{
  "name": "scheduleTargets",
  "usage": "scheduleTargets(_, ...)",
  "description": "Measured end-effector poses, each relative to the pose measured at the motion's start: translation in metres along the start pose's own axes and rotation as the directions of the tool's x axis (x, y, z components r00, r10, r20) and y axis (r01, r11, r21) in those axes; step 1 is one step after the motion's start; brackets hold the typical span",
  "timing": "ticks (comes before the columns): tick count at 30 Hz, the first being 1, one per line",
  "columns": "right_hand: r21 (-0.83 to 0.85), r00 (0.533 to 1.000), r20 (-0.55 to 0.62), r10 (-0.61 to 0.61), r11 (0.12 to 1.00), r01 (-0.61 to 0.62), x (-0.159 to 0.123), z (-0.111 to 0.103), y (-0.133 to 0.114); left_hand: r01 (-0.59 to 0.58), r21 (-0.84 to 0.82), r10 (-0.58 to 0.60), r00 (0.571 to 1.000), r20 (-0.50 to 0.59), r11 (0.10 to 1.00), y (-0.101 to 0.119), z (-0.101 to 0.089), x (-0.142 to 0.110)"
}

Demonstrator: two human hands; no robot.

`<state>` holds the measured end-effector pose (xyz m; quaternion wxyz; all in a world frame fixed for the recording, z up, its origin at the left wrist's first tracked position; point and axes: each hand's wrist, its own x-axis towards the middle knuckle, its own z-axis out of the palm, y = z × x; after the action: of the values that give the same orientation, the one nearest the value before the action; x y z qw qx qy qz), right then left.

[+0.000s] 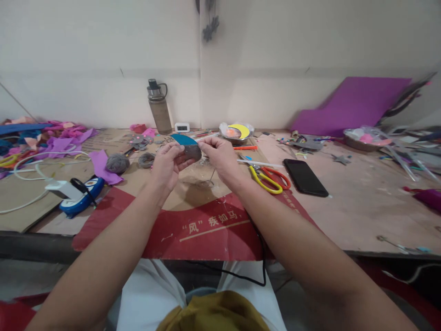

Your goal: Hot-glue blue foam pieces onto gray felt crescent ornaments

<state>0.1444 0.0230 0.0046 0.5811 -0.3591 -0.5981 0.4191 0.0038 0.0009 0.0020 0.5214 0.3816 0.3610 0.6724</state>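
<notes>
A felt piece (191,151), grey below with a blue curved part on top, is held up over the worktable. My left hand (169,161) is closed on its left side, thumb in front and fingers behind. At its right edge, the fingertips of my right hand (220,156) are pinched together; whether they also hold something small, such as a needle, cannot be made out. A thin dark strand hangs below my right hand. Scissors with yellow and red-orange handles (270,179) lie right of that hand, and a ball of grey yarn (117,163) sits to the left.
A black phone (305,177) lies right of the scissors. Behind stand a water bottle (160,108), a small white clock (182,127) and a metal bowl (237,139). Felt scraps (62,145) and a blue power strip (82,197) with cables are left. Red printed paper (206,239) covers the front edge.
</notes>
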Motion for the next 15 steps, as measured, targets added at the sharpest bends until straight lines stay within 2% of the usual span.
scheduleTargets(5, 0.146, 0.980, 0.142, 0.143, 0.976, -0.163, -0.0022, -0.0035, -0.0020, 0.162, -0.077, -0.157, 0.985, 0.068, 0.984, 0.0019, -0.0055, 0.0066)
scheduleTargets(8, 0.198, 0.960, 0.213, 0.183, 0.954, -0.225, -0.0062, -0.0038, -0.0064, 0.226, -0.132, -0.215, 0.972, 0.093, 0.965, 0.0030, -0.0066, 0.0087)
scheduleTargets(12, 0.239, 0.951, 0.231, 0.203, 0.936, -0.258, -0.0088, -0.0021, -0.0074, 0.260, -0.147, -0.250, 0.965, 0.083, 0.954, 0.0018, -0.0058, 0.0096)
scheduleTargets(15, 0.265, 0.940, 0.210, 0.267, 0.910, -0.318, -0.0078, -0.0021, -0.0035, 0.223, -0.109, -0.218, 0.974, 0.057, 0.969, -0.0003, -0.0048, 0.0085)
